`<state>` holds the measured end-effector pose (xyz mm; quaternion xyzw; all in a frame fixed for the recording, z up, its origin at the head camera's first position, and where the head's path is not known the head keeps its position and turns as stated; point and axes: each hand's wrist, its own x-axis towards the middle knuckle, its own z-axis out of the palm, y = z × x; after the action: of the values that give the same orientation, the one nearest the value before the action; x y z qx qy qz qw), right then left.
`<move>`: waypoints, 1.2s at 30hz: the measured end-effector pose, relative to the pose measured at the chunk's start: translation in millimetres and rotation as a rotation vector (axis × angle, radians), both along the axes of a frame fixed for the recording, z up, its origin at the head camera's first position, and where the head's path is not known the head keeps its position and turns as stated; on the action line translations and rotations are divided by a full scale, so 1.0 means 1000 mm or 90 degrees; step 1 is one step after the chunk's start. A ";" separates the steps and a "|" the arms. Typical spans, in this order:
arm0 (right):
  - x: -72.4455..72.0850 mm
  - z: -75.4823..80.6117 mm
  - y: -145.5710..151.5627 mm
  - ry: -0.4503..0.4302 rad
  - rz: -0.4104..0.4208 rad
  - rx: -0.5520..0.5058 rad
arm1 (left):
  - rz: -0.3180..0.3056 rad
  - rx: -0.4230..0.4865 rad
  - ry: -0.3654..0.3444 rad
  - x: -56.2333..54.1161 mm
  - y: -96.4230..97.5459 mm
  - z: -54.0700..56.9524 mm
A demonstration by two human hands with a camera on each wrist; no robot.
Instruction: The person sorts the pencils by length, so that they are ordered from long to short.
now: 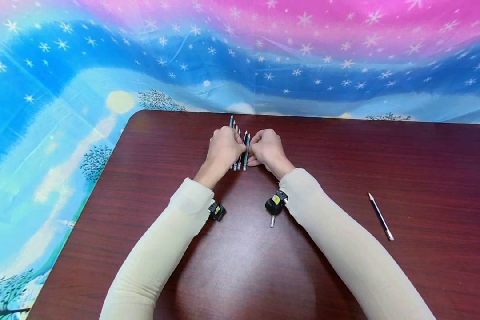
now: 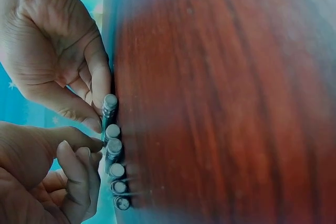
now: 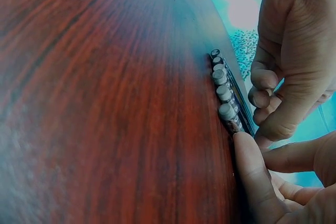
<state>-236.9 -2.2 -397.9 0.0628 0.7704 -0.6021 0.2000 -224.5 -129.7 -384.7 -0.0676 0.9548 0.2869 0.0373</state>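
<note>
Several dark pencils (image 1: 239, 132) lie side by side at the table's far edge, points away, white eraser ends (image 2: 116, 170) toward me. My left hand (image 1: 224, 146) reaches over the row with curled fingers and hides the middle of most pencils. Its thumb and forefinger pinch at a pencil (image 1: 245, 134) second from the right. My right hand (image 1: 268, 149) is close beside it, thumb and fingertips at the rightmost pencil (image 1: 246, 162). In the right wrist view, a right fingertip (image 3: 247, 148) meets that pencil just past its eraser (image 3: 227, 111).
Another pencil (image 1: 381, 218) lies apart on the right of the dark red table (image 1: 424, 178). A light eraser-like end (image 1: 272, 221) shows under the right wrist camera (image 1: 276, 202). Behind the table hangs a snowflake-patterned cloth (image 1: 264, 58).
</note>
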 end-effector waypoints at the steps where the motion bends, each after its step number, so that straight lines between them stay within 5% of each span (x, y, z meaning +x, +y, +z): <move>1: 0.000 0.000 0.000 -0.001 -0.001 -0.001 | 0.000 0.001 0.000 0.000 0.000 0.000; 15: 0.000 -0.002 0.000 0.005 -0.001 0.004 | 0.024 0.023 -0.036 0.001 0.002 -0.001; 36: -0.001 -0.002 0.000 0.013 -0.001 0.010 | 0.008 -0.038 -0.036 0.001 0.004 0.001</move>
<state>-237.7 -2.1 -400.4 0.0588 0.7768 -0.5971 0.1912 -223.3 -126.0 -384.0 -0.0831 0.9611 0.2564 0.0603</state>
